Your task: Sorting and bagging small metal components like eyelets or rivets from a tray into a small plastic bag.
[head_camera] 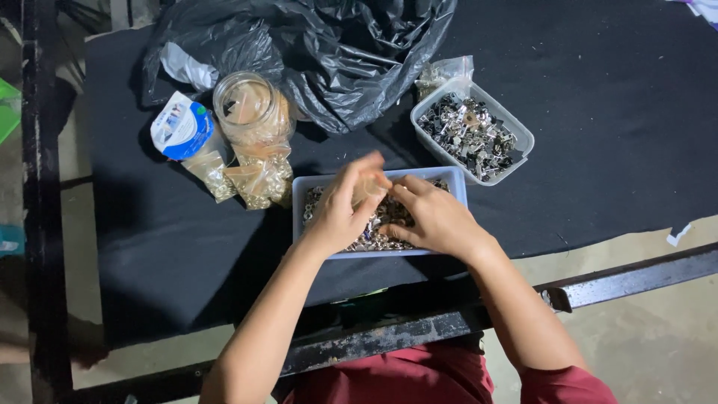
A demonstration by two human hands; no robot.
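Holding metal bits (374,233) — blue tray (302,187), clear tub (523,135).

Both forearms are seen bare, without sleeves, watch or rings on the left hand (340,213) and right hand (437,221), while dark red clothing (419,378) is worn at the bottom of the frame.

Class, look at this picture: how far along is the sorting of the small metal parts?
Done: the clear tub at the right holds a heap of metal parts, and small bags lie filled by the jar. In hand: both hands, left hand and right hand, work together over the blue tray. Left: many parts remain in that tray.
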